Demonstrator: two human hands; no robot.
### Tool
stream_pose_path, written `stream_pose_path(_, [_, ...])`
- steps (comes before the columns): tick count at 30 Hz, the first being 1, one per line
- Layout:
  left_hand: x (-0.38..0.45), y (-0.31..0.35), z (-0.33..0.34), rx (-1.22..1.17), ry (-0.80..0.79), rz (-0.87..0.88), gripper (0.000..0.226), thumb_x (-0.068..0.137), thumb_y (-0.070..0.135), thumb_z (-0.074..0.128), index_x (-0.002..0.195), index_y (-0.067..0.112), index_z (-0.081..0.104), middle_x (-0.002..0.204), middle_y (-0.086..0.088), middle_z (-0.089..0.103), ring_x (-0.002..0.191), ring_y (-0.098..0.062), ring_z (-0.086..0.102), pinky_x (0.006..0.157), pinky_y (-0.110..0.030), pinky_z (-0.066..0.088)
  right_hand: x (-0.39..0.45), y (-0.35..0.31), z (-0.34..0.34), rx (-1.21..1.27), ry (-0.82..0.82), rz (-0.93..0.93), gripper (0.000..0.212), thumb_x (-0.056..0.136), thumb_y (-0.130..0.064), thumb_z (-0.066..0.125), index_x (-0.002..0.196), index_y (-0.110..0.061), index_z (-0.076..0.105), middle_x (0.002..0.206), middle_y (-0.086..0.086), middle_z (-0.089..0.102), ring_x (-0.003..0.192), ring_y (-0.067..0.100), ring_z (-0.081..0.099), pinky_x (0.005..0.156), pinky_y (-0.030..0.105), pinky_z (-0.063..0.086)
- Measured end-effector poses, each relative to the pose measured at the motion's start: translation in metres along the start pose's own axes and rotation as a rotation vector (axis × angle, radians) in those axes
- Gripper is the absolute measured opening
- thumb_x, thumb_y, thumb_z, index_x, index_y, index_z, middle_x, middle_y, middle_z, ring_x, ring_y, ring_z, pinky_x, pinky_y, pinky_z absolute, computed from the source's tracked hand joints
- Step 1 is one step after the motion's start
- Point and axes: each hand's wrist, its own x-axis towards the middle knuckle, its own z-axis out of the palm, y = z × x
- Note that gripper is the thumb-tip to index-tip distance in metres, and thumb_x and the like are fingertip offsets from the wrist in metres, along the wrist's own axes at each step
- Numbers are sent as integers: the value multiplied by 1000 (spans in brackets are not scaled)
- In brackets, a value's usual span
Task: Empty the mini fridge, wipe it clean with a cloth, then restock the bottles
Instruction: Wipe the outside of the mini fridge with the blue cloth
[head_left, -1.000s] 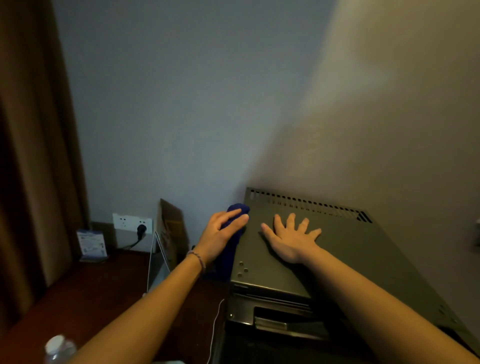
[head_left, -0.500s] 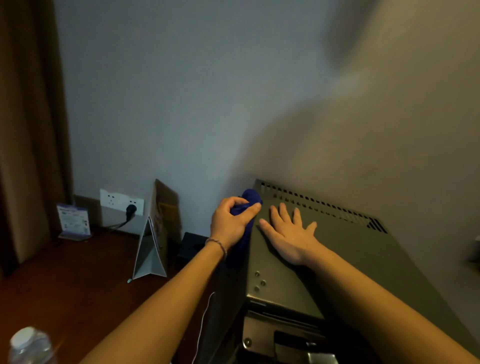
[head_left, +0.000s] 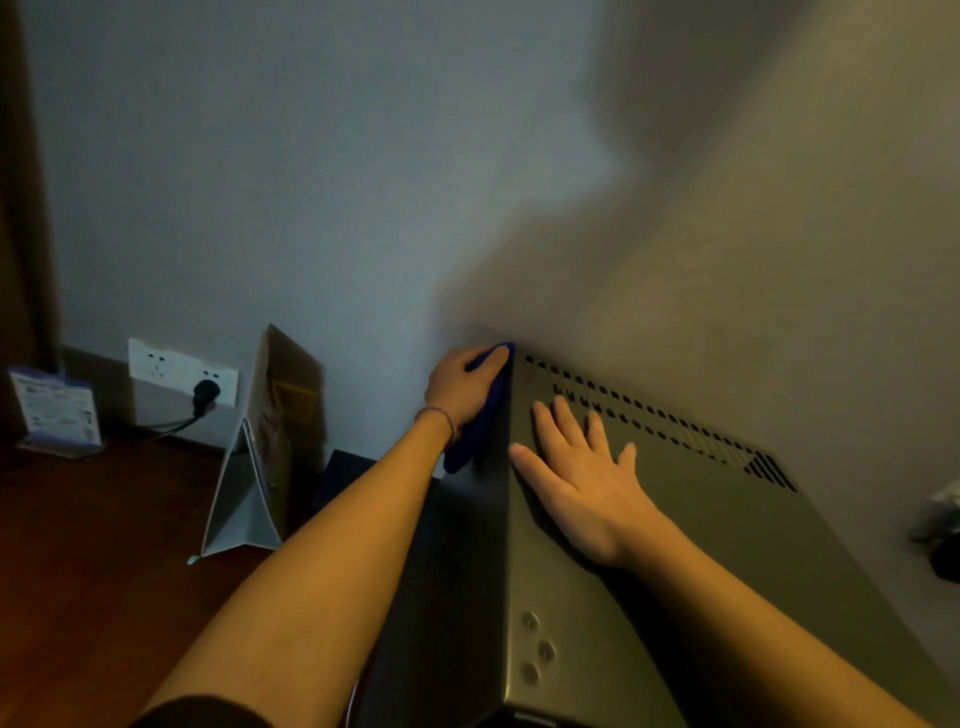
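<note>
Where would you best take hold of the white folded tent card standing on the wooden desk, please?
Pinch the tent card at its top ridge, from above: its two panels meet there in a thin fold that fingers can close over, while the splayed base is wider.

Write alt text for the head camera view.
A person's left hand presses a blue cloth against the upper left side of a dark metal mini fridge, while the right hand rests flat on its top. A wooden desk lies to the left.
</note>
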Motion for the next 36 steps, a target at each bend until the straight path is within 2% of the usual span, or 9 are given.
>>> stream_pose_path(4, [3, -9, 3, 0, 53, -38, 37, 94, 51, 60, 89, 16, 73, 97, -7, 71, 97, -25, 65, 77, -29, 46, 1, -1, 0, 0, 6, 12, 71, 99, -65, 16, 158, -34, -6, 166, -5, -16, 152, 30, -17, 118, 63, -8])
stream_pose_path(7, [-13, -10, 1, 11, 84, -20, 34, 93, 55, 58, 78, 25, 65, 91, 4, 65, 93, -22, 63, 79, -34, 49, 1, -2, -1, 7, 7, 17, 70, 99, -65, 17, 158, -35, -5, 166, -5, -15, 152, 30, -16, 118, 63, -8])
stream_pose_path(11, [-56, -11, -8, 21, 104, 45, 25, 92, 54, 60, 81, 33, 65, 95, 7, 65, 91, -13, 61, 85, -37, 51, 1, -4, -2, 11, 12, 29, 70, 99, -65, 19, 159, -35, -2, 166, -5, -12, 152, 30, -13, 118, 63, -6])
stream_pose_path(14, [-105, -8, -20, -8, 117, 129, 17, 93, 46, 63, 87, 31, 69, 94, 6, 63, 90, -8, 60, 84, -32, 49, 0, -5, -2, 18, 19, 38, 69, 100, -64, 20, 159, -35, -1, 167, -5, -11, 153, 30, -12, 118, 64, -5])
stream_pose_path(19, [-200, 4, -40, -69, 146, 221, 30, 85, 54, 60, 89, 27, 72, 93, 10, 63, 92, -9, 64, 83, -20, 48, -2, -7, -4, 34, 28, 46, 67, 101, -61, 23, 159, -34, 3, 167, -4, -7, 153, 32, -9, 117, 65, -4])
stream_pose_path(25, [-267, 27, -54, -119, 119, 242, 33, 86, 49, 62, 95, 19, 73, 99, 10, 65, 100, -14, 65, 88, -24, 49, -8, -10, -4, 24, 38, 47, 66, 102, -60, 23, 159, -32, 4, 168, -3, -5, 153, 33, -6, 117, 66, -1])
stream_pose_path(31, [-302, 42, -60, -133, 95, 276, 26, 88, 45, 63, 100, 24, 73, 103, 11, 66, 104, -14, 65, 87, -16, 47, -11, -10, -4, 8, 35, 44, 65, 102, -61, 19, 159, -33, 3, 168, -1, -5, 153, 33, -5, 118, 64, 0])
stream_pose_path(36, [-275, 48, -56, -179, 86, 289, 24, 84, 39, 70, 95, 19, 76, 101, 10, 68, 101, -11, 66, 87, -16, 48, -8, -8, -1, 0, 45, 26, 63, 104, -57, 21, 159, -33, 3, 168, 0, -5, 153, 34, -5, 117, 64, 0])
